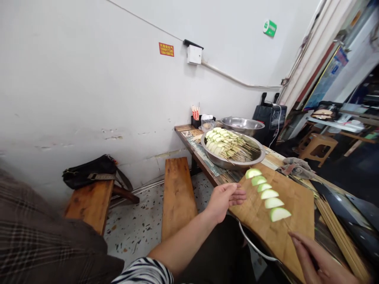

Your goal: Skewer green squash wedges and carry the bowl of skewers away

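My right hand (318, 258), at the lower right, pinches the end of a thin wooden skewer. Several pale green vegetable slices (269, 194) are threaded on it in a row, held above the wooden cutting board (296, 197). My left hand (226, 200) is at the board's left edge, beside the slices and not touching them. Its fingers are stretched out, and nothing shows in it. Behind the board, a steel basin (257, 156) holds a pile of filled skewers (222, 142), their bare sticks pointing right.
A second steel basin (242, 124) stands behind the first. A grey cloth (297, 167) lies right of it. Bare skewers (340, 232) and a dark blade (346, 209) are at the board's right. Wooden benches (178, 197) stand at the left, one under a black bag (91, 173).
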Action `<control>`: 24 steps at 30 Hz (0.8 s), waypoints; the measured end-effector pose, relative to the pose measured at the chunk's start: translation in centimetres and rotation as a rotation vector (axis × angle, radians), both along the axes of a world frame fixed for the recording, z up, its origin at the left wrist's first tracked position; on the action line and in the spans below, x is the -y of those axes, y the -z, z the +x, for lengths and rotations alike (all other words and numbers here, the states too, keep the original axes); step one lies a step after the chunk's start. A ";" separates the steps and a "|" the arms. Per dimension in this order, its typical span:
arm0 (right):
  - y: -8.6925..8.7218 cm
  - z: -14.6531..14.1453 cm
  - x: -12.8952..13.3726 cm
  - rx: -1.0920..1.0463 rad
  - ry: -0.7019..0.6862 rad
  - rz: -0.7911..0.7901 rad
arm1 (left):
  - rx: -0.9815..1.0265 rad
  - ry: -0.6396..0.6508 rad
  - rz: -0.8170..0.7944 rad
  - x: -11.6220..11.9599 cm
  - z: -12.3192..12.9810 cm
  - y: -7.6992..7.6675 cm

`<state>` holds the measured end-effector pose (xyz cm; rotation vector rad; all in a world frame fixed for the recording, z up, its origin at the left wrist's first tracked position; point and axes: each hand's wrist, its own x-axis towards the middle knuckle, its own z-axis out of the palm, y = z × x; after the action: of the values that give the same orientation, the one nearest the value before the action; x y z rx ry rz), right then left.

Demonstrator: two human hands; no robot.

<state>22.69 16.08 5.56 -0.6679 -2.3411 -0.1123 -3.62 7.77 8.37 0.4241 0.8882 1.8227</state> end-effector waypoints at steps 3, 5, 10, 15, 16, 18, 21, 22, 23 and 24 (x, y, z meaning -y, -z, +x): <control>-3.7 -3.5 -1.9 -0.011 -0.009 0.036 | -0.047 -0.041 -0.052 0.6 -1.5 1.2; -6.2 -6.8 -3.6 -0.032 -0.049 0.085 | -0.056 -0.057 -0.093 0.9 -2.4 2.5; -10.6 -16.6 -8.5 0.055 -0.054 0.038 | -0.020 -0.047 -0.189 1.5 -4.4 5.7; -12.1 -25.1 -11.9 0.263 0.098 0.035 | 0.022 -0.056 -0.213 1.7 -6.1 7.4; -12.2 -26.5 -12.3 0.294 0.115 0.043 | 0.031 -0.058 -0.218 1.6 -6.3 7.7; -12.0 -28.8 -12.9 0.335 0.122 0.063 | 0.049 -0.058 -0.229 1.4 -6.6 8.3; -11.6 -31.0 -13.4 0.384 0.125 0.091 | 0.072 -0.045 -0.248 1.1 -6.8 9.3; -11.5 -31.4 -13.5 0.402 0.135 0.097 | 0.080 -0.035 -0.254 1.0 -6.9 9.6; -11.4 -31.6 -13.5 0.422 0.142 0.103 | 0.086 -0.024 -0.258 1.0 -6.9 9.9; -11.4 -31.7 -13.5 0.445 0.144 0.109 | 0.089 -0.012 -0.261 1.0 -6.9 10.1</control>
<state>-8.98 29.58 16.97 -0.8232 -2.6797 -0.4947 -10.53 6.77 -1.78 0.1720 1.0505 1.6940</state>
